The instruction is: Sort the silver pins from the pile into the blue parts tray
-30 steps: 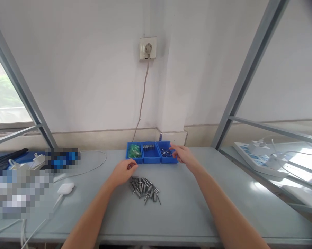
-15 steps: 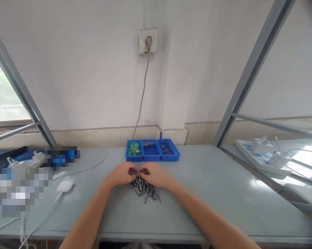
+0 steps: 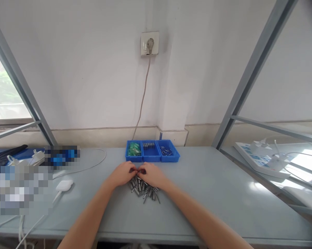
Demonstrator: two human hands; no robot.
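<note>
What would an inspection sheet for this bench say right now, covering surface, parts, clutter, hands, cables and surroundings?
Surface: grey tabletop, upright.
Job's things: loose metal parts piled at the hands; three blue bins in a row behind, the left with green material, the middle with parts along its back, the right with thin pieces.
Clutter: white flat device at left; items beyond it pixelated.
Hands: left hand and right hand meet at the fingertips; anything pinched is too small to tell.
Cables: grey cord hanging from the wall socket; white cables at left.
Surroundings: white wall, grey frame, window at left.
</note>
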